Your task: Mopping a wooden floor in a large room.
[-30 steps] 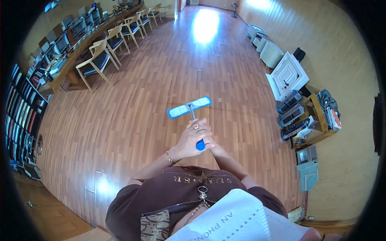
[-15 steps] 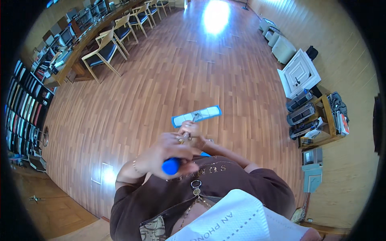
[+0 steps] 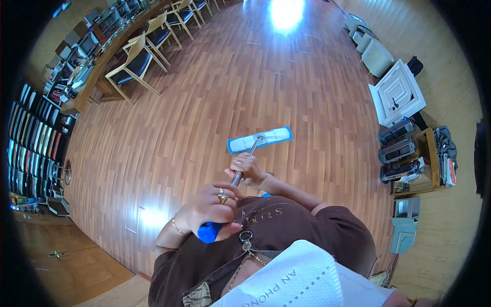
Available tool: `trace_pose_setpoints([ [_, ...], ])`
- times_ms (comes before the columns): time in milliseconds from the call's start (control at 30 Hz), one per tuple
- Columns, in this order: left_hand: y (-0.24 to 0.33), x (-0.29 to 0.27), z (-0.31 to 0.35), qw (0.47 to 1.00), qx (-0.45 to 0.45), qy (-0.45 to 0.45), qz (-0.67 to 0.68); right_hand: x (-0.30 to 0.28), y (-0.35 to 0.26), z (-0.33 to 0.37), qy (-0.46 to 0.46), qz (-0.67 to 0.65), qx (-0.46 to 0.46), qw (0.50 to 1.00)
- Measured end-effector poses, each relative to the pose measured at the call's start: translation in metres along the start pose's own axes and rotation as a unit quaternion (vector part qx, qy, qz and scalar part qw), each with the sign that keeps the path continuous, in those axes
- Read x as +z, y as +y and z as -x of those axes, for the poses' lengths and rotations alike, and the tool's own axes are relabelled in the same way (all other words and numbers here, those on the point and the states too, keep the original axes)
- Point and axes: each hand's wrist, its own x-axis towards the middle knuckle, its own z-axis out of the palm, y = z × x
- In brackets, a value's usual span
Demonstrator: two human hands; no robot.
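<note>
A flat mop (image 3: 276, 135) with a wide white head edged in blue lies on the wood-look floor ahead of me. Its metal pole slopes from the head up toward my chest and ends in a blue grip (image 3: 207, 233). My left hand (image 3: 209, 207), with a ring and a bracelet, is wrapped round the pole's upper end at that grip. Farther down the pole, my right hand (image 3: 245, 168) is closed round the metal. Part of the pole is hidden under my fingers.
Wooden chairs (image 3: 134, 66) line a long desk (image 3: 94, 82) at the far left. A rack of files (image 3: 36, 138) stands at left. Along the right wall are a white panel with a handle (image 3: 401, 94), machines and a wooden shelf (image 3: 434, 156). A wooden door (image 3: 76, 250) is at lower left.
The mop head has shifted slightly right and farther up in view. My left hand has moved a little down and left; both hands keep hold of the mop pole. The whole view has shifted slightly.
</note>
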Motion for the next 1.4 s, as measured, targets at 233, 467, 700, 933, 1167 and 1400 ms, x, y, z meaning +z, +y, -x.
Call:
trace_pose_setpoints([
  [233,-0.139,0.006,-0.038,0.987,-0.128,-0.035,-0.088,-0.01,0.159,-0.002,0.066,-0.001,0.108,0.992],
  [467,-0.263,0.032,-0.058,0.976,-0.192,-0.041,-0.098,-0.027,0.323,0.011,-0.173,-0.014,0.261,0.95],
  [700,-0.229,-0.013,-0.09,0.981,-0.179,-0.026,-0.076,-0.027,0.288,-0.024,-0.065,-0.016,0.175,0.982],
  [933,-0.168,-0.069,-0.131,0.998,-0.006,-0.02,0.062,-0.035,0.216,-0.067,0.041,-0.103,0.07,0.991],
  [1167,-0.204,-0.077,-0.158,0.986,0.049,0.03,0.157,-0.053,0.245,-0.094,0.022,-0.158,0.034,0.987],
  [1400,-0.291,-0.125,-0.195,0.983,0.074,0.012,0.165,-0.052,0.337,-0.135,0.0,-0.144,0.085,0.986],
])
